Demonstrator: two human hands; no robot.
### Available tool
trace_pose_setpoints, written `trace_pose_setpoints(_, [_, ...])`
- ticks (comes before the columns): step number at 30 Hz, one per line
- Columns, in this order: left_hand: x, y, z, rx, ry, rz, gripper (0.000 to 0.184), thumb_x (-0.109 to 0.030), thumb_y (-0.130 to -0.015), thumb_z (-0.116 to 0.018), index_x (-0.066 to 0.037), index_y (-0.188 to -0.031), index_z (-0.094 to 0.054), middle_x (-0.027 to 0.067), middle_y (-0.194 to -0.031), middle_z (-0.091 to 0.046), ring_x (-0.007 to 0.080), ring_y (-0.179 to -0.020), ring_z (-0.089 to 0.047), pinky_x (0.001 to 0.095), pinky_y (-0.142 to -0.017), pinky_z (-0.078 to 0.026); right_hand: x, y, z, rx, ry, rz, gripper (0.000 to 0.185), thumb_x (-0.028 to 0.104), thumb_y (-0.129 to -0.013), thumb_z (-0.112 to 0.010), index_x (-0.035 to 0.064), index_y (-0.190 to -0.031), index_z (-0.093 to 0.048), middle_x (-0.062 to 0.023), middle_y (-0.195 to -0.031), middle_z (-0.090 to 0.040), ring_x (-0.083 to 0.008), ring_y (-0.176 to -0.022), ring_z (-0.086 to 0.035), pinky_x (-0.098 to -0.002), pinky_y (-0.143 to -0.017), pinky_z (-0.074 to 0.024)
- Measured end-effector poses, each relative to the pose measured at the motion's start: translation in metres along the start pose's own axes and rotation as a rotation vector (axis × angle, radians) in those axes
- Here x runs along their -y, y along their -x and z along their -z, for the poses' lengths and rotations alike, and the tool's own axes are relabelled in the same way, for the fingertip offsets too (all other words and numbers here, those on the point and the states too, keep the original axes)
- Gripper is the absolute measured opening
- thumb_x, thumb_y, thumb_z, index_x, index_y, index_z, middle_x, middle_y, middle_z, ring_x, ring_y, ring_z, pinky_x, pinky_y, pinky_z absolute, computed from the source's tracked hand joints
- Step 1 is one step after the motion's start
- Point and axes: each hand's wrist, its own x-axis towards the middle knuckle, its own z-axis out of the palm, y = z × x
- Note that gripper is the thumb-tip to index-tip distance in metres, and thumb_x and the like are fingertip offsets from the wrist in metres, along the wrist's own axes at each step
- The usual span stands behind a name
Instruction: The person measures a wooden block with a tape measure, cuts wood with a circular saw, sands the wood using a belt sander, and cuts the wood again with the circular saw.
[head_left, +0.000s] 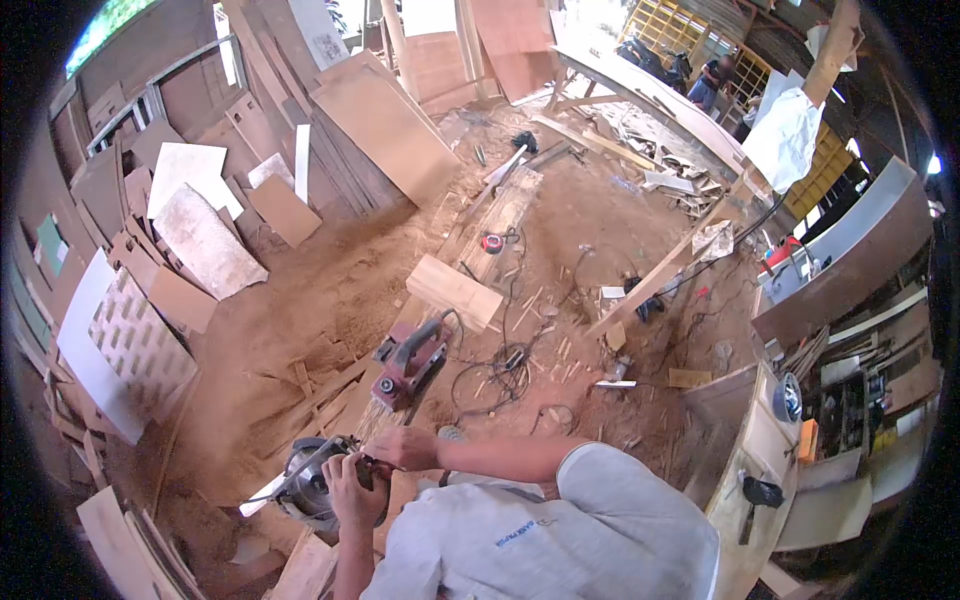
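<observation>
A circular saw (308, 482) with a round metal guard is at the lower left of centre, over the near end of a long plank bench. My left hand (355, 488) is wrapped over the saw's body. Beside it my right hand (405, 448) is closed on the saw's rear part, its fingertips partly hidden. A red planer (405, 372) with a dark handle lies just beyond my hands. Farther along are a pale wood block (454, 290) and a red tape measure (492, 243).
Boards and panels (385, 130) lean at the left and back. Cables (495, 375) and offcuts lie on the dusty floor. A slanting post (665, 270) stands right of centre, a wooden cabinet (745, 470) at the right. A person (708, 85) is far back.
</observation>
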Motion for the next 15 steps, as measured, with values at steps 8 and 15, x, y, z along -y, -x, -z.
trace_pose_setpoints(8, [-0.002,-0.003,0.0,0.034,-0.014,0.062,0.037,-0.016,-0.078,-0.081,-0.005,-0.111,-0.068,0.0192,-0.113,-0.06,0.0429,-0.111,-0.056,0.053,-0.098,-0.049,-0.005,-0.009,0.008,0.139,-0.166,-0.087,0.029,0.018,-0.093,-0.067,0.0013,-0.117,-0.063,-0.0164,-0.102,-0.069,-0.037,-0.091,-0.072,-0.0469,-0.083,-0.0576])
trace_pose_setpoints(15, [0.002,0.0,-0.005,0.002,-0.003,0.071,0.038,-0.011,-0.074,-0.077,-0.006,-0.111,-0.068,0.0188,-0.113,-0.06,0.0428,-0.111,-0.057,0.0527,-0.099,-0.05,0.009,-0.03,0.024,0.244,-0.465,-0.531,0.027,0.026,-0.098,-0.067,0.0009,-0.109,-0.071,-0.0231,-0.1,-0.072,-0.0423,-0.098,-0.071,-0.0507,-0.087,-0.0566])
